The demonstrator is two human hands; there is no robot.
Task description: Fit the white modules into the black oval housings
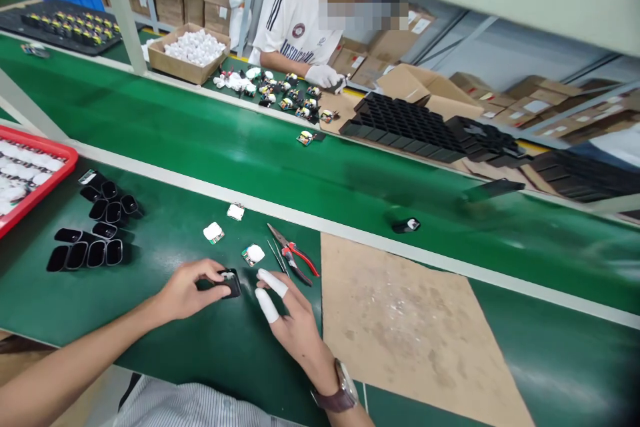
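Observation:
My left hand (pixel 193 290) pinches a small black plastic housing (pixel 233 285) between thumb and fingers; something pale shows inside its opening. To the right of it, my right hand (pixel 290 320) is held apart from the housing, thumb and forefinger spread, white finger cots on both and nothing between them. Just beyond lie small circuit boards with white pads, one (pixel 253 254) close to the right fingertips, another (pixel 214 233) and a third (pixel 236 211) farther back. Red-handled pliers (pixel 295 257) and metal tweezers (pixel 278 256) rest beside them.
Several black housings (pixel 97 253) stand at the left near a red tray (pixel 73 159) of white-padded parts. A brown cardboard sheet (pixel 400 327) covers the bench at right. Beyond a white rail, a green conveyor (pixel 210 140) carries parts; across it a gloved co-worker (pixel 300 27) handles a part.

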